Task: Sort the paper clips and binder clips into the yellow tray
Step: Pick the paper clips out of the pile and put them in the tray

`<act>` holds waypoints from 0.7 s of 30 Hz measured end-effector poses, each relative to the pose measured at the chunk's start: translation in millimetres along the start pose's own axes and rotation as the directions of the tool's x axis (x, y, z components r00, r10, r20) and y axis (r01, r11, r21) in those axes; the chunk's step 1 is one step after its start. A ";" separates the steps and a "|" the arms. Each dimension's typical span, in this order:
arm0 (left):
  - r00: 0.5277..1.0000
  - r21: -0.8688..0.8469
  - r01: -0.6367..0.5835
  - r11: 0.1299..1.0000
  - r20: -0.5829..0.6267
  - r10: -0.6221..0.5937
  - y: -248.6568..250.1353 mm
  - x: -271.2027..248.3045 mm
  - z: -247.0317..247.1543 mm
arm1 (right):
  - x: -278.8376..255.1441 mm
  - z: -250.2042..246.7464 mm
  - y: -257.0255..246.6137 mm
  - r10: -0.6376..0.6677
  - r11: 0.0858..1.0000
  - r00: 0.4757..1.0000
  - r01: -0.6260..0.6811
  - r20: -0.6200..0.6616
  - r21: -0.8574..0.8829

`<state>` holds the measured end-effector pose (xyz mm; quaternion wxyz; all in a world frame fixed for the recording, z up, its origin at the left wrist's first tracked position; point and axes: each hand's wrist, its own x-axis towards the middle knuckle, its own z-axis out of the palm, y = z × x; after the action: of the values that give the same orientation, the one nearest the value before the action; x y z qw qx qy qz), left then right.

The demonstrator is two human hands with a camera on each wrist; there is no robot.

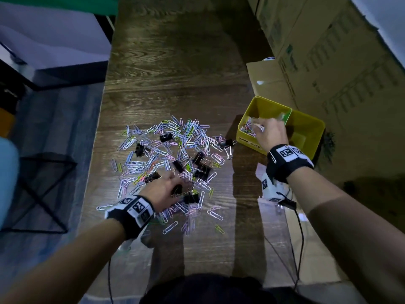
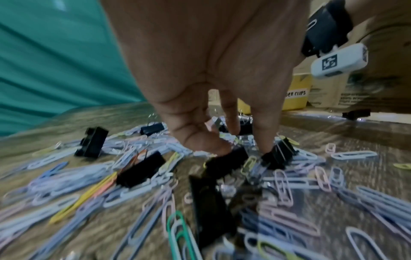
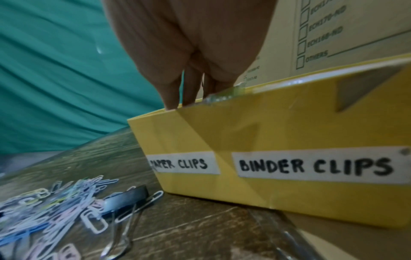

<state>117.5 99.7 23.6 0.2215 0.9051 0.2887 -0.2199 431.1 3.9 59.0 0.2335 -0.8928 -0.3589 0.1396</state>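
Mostly unsorted: pile (image 1: pixel 166 163) left of yellow tray (image 1: pixel 306 154). Right hand (image 1: pixel 270 133) over its paper-clip side, grip unclear; left hand (image 1: pixel 163 191) pinches binder clips (image 2: pixel 224 163).

Black wristbands (image 1: pixel 287 163) with white marker tags (image 1: pixel 286 152)

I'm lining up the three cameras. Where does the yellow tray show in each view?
Head: yellow tray at right of centre, right hand over its left compartment.
Left wrist: a strip at upper right, behind the fingers.
Right wrist: fills the right half.
Shared landmark: its "BINDER CLIPS" label.
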 end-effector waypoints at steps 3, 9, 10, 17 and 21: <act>1.000 -0.027 0.007 1.000 -0.026 -0.008 -4.8 0.7 12.0 | -16.5 7.1 -21.4 -0.234 0.972 0.969 0.233 -0.079 -0.017; 0.975 -0.202 -0.021 0.979 -0.219 -0.024 -14.9 9.2 3.1 | -89.1 54.2 -68.0 -0.525 0.835 0.688 0.530 0.501 0.148; 0.968 -0.210 -0.027 0.977 -0.249 -0.026 -17.1 11.8 -1.8 | -100.4 64.7 -72.2 -0.506 0.830 0.637 0.543 0.582 0.128; 0.939 -0.316 -0.108 0.942 -0.345 -0.008 -43.4 -11.2 -22.6 | -126.7 104.7 -76.5 -0.378 0.837 0.604 0.546 0.701 -0.019; 0.891 -0.243 -0.094 0.966 -0.452 -0.027 -79.2 -52.4 -10.0 | -114.9 90.3 -71.7 -0.369 0.918 0.730 0.384 0.574 0.102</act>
<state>32.4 140.9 37.5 0.2679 0.8995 0.3428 0.0397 271.4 -3.3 28.5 0.1248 -0.7178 -0.5878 0.3517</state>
